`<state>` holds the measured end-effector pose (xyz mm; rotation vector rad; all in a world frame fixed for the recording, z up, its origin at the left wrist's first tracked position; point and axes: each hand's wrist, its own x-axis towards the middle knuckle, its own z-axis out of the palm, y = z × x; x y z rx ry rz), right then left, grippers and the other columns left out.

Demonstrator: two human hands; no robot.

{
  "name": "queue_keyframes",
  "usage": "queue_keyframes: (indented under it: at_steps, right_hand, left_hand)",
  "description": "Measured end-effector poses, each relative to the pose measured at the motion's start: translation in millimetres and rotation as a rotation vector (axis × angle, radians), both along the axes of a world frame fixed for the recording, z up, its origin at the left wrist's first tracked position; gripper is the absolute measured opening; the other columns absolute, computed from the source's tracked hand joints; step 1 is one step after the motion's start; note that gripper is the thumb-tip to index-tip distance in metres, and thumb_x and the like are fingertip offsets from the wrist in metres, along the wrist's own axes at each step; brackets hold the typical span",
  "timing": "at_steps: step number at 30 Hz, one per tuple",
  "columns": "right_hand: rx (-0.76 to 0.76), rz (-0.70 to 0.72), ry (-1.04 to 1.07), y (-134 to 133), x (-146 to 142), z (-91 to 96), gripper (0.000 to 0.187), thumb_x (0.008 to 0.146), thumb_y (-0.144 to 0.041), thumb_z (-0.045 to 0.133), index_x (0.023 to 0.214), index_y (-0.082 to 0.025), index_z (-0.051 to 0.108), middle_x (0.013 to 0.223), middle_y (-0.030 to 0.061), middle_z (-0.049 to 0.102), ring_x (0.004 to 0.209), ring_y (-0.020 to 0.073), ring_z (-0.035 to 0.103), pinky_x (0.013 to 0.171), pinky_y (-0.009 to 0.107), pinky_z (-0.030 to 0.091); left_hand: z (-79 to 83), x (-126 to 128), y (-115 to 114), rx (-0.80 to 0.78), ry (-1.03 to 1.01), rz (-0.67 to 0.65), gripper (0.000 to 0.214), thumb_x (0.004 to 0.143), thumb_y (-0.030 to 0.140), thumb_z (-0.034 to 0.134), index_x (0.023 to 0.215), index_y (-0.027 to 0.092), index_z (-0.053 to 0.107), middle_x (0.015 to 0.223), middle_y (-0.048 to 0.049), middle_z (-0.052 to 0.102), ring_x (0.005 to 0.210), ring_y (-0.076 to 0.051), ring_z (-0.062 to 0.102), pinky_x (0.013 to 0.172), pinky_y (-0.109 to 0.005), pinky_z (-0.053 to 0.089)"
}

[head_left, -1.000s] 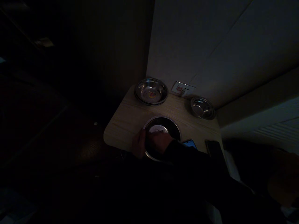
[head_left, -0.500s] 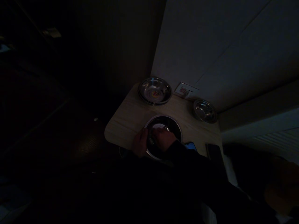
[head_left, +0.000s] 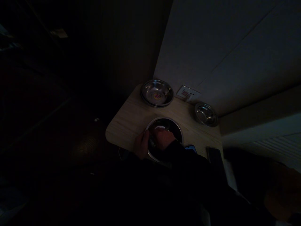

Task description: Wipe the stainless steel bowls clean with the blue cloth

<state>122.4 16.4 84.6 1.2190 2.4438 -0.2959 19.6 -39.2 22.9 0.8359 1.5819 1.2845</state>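
A round metal bowl with a pale rim and dark inside stands near the front edge of the small table. My left hand grips its left rim, thumb on top. Inside the bowl is my right hand, fingers curled and pressed down toward the inner wall. Whatever those fingers may hold is lost in the dark. Beyond, a shiny steel bowl with a round red and yellow sticker rests on what looks like another bowl.
The wood-look table meets a pale wall with a socket plate. At the right stand a smaller steel bowl, a phone with a lit screen and a dark flat object. Part of a person shows at lower right.
My right hand has shifted slightly left inside the bowl, fingers still curled. My left hand keeps its grip on the rim. The view has tilted a little.
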Motion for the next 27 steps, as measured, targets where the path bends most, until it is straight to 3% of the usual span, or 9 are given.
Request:
queue_keyframes:
  at_steps: [8,14,20,27]
  right_hand:
    - [-0.014,0.014,-0.052,-9.6,26.5,-2.9,0.031,0.095,-0.026,0.035,0.118,-0.023,0.056,0.11,0.012,0.066,0.091,0.0236,0.067,0.07,0.032,0.051]
    - [0.0,0.033,-0.014,-0.6,17.1,-1.3,0.031,0.095,-0.027,0.033,0.115,-0.022,0.057,0.116,0.0116,0.063,0.1,0.0224,0.064,0.075,0.031,0.05]
    - [0.008,0.017,-0.036,-4.2,27.0,-1.2,0.034,0.096,-0.026,0.033,0.121,-0.022,0.055,0.114,0.0121,0.064,0.098,0.0224,0.064,0.074,0.031,0.051]
    - [0.027,0.045,0.012,3.2,15.0,-4.6,0.033,0.096,-0.027,0.031,0.12,-0.021,0.054,0.117,0.0122,0.062,0.101,0.0217,0.062,0.076,0.031,0.05]
  left_hand:
    - [-1.1,2.6,-0.5,0.0,-0.008,0.034,0.047,0.088,0.051,0.039,0.103,0.016,0.068,0.106,-0.0096,0.07,0.099,-0.024,0.063,0.09,-0.036,0.046]
    - [-4.1,0.9,0.3,-0.016,0.012,0.017,0.047,0.088,0.049,0.04,0.098,0.014,0.068,0.099,-0.0108,0.072,0.095,-0.025,0.064,0.086,-0.036,0.046]
    - [-4.2,1.7,0.4,0.061,0.013,0.014,0.045,0.089,0.048,0.038,0.099,0.016,0.068,0.099,-0.0087,0.072,0.094,-0.023,0.064,0.084,-0.033,0.047]
    - [-1.3,0.8,0.4,-0.025,0.041,0.019,0.046,0.089,0.048,0.039,0.102,0.015,0.068,0.102,-0.0106,0.071,0.099,-0.025,0.064,0.089,-0.037,0.046]
